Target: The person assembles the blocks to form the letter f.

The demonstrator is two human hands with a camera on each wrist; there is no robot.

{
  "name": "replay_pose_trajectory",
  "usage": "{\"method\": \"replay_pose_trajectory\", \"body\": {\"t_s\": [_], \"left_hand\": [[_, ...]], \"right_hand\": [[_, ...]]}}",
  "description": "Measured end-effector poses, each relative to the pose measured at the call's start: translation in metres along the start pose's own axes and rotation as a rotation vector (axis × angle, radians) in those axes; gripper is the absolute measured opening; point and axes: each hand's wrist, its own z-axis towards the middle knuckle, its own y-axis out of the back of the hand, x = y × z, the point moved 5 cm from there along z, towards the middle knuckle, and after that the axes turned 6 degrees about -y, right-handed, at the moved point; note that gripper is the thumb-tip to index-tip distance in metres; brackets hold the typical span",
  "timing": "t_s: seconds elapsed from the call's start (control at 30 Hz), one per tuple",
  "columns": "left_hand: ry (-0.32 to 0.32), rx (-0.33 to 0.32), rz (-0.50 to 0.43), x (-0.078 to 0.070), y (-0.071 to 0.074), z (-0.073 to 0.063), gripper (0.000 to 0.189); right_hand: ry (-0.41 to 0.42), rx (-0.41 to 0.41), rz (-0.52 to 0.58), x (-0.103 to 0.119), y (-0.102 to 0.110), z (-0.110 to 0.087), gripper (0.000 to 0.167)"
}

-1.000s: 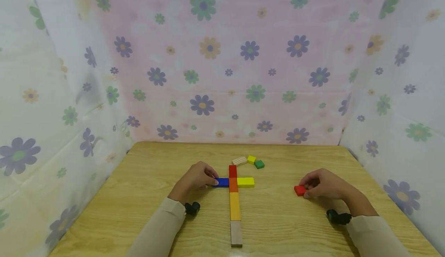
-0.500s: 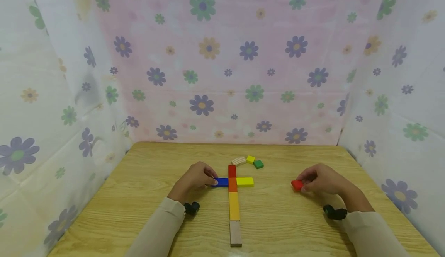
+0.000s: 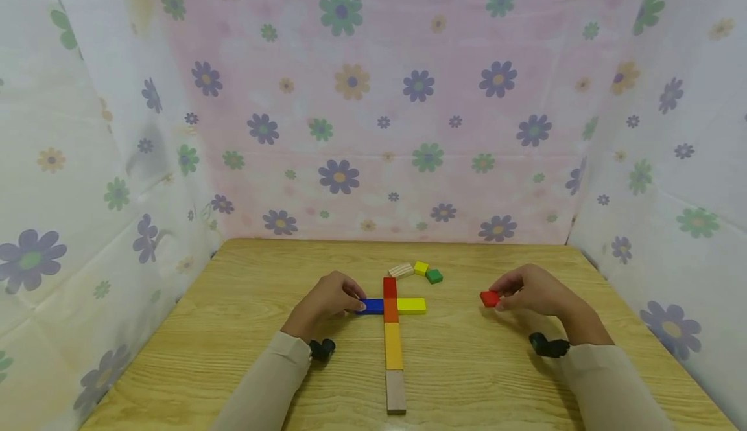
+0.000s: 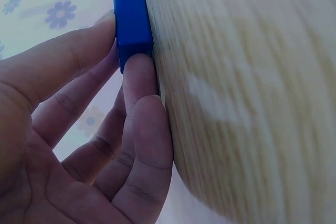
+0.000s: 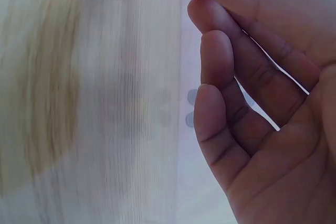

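Observation:
My left hand holds the outer end of a blue block lying on the table; in the left wrist view the thumb is on one face of the blue block and a fingertip meets its end. To its right, a red block, an orange block, a yellow-orange block and a plain wooden block form a column. A yellow block extends from the orange one's right side. My right hand pinches a small red block between thumb and fingers, right of this cross shape.
Behind the cross lie a ridged pale wooden block, a small yellow block and a small green block. Flowered cloth surrounds the wooden table at the back and both sides.
My right hand has moved left and toward the back with the small red block in its grip. The left hand stays at the blue block, and the cross of blocks keeps its shape.

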Motion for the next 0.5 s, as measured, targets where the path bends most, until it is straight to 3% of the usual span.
{"method": "replay_pose_trajectory", "body": {"t_s": [0.5], "left_hand": [[0.011,-0.002,-0.004,0.004,-0.001,0.003,0.010]], "right_hand": [[0.009,-0.085,-0.041,0.010,-0.015,0.026,0.028]]}}
